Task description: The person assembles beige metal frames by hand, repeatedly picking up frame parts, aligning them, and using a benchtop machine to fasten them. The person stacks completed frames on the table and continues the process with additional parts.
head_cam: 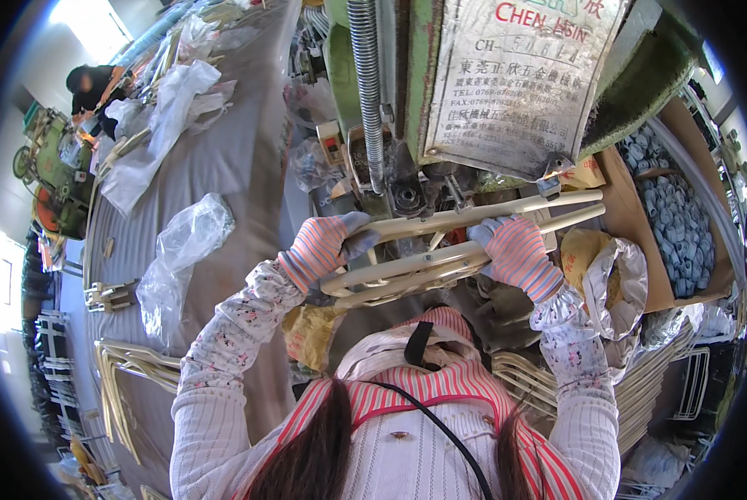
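Observation:
My left hand (325, 247), in an orange-and-blue striped glove, grips one end of a cream-coloured tubular metal frame (411, 259). Farther along the same frame, my right hand (516, 251) is closed around its tubes in a matching glove. The frame lies across in front of me, its upper tube just beneath the head of a green riveting or press machine (404, 194). Small dark rivets or holes show on the tubes. Whether the upper tube touches the machine's tooling I cannot tell. A coil spring (367, 94) stands upright on the machine.
To the right, a cardboard box (661, 275) holds many grey plastic caps (676, 231). Stacked cream frames (648, 381) lie below it. A grey cloth-covered table (242, 156) at left bears plastic bags (186, 256) and tubing (142, 369). A person (95, 94) works far left beside another green machine (54, 169).

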{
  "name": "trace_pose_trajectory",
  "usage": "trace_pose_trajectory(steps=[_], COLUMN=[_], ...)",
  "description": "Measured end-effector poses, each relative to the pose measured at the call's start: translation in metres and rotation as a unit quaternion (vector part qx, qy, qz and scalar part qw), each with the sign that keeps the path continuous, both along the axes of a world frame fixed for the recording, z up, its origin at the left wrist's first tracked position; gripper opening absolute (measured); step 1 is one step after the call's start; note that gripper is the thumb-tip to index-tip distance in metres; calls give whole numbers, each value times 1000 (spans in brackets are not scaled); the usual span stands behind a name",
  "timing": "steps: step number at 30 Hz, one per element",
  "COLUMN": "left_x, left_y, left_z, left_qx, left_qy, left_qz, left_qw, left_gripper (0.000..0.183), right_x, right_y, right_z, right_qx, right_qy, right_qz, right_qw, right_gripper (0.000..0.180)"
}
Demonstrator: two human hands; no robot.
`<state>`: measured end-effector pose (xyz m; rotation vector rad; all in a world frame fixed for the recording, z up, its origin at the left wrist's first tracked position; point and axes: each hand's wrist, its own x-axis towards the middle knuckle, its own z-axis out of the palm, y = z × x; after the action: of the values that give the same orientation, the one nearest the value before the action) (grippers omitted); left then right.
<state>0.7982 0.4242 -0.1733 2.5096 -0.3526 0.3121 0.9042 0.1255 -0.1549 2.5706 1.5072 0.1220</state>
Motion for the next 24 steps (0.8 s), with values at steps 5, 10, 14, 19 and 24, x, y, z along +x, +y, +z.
trace_pose_trajectory(steps=[5,10,14,19,24], left_x=[-3,-2,-2,-4,-27], left_y=[0,-5,1,-7,-43], left_z=[-1,30,46,69,91], left_qx=[-15,-46,-112,-145,-15], left_qy=[8,-27,37,241,359], left_qz=[7,12,-3,-65,-102], left_qw=[1000,999,993,957,928], left_gripper=[24,25,26,45,59], right_x=[-3,-5,-8,-36,-58], right_y=[8,-1,-7,-21,-42], right_z=[11,31,46,45,46], right_qx=[-38,5,50,102,174], right_qy=[23,-13,-48,-48,-69], right_qz=[-35,-35,10,24,82], right_qw=[998,999,998,993,979], right_gripper=[47,53,57,61,58])
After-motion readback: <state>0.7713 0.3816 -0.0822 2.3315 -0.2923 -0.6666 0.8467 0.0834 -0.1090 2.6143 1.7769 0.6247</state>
